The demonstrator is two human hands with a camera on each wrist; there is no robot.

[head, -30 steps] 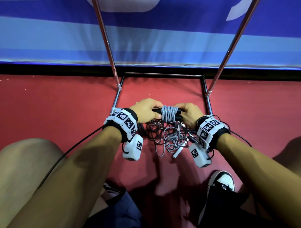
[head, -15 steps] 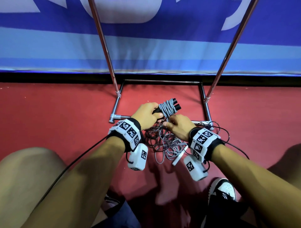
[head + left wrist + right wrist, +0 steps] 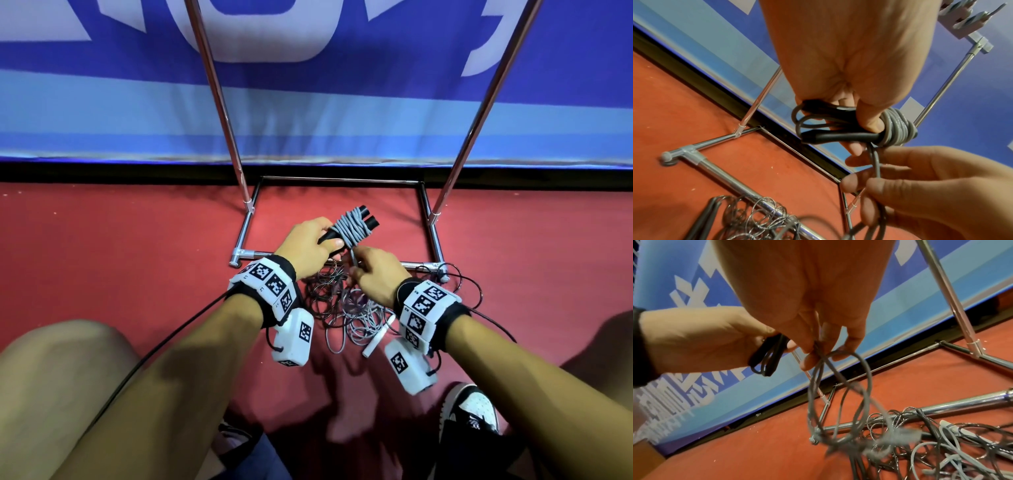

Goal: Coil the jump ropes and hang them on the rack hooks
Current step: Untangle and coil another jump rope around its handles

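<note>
My left hand (image 3: 310,241) grips the two black handles (image 3: 830,136) of a grey jump rope, with the cord wound in a tight bundle (image 3: 351,229) around them. The bundle (image 3: 898,128) sits just past my left thumb. My right hand (image 3: 371,274), just below the bundle, pinches the loose grey cord (image 3: 876,165) that hangs from it. In the right wrist view that cord (image 3: 840,395) drops in loops from my fingertips (image 3: 809,361). The chrome rack (image 3: 337,180) stands right behind my hands; hooks (image 3: 970,19) show at its top in the left wrist view.
A tangle of other jump ropes (image 3: 346,308), thin wire and grey cord with a white handle (image 3: 376,339), lies on the red floor (image 3: 120,257) against the rack's front base bar (image 3: 421,264). A blue banner (image 3: 102,113) is behind. My knees and a shoe (image 3: 469,411) are below.
The left hand tilted the wrapped handles from level to pointing up and away. The right hand let go of the handle end and dropped below the bundle to pinch the loose cord.
</note>
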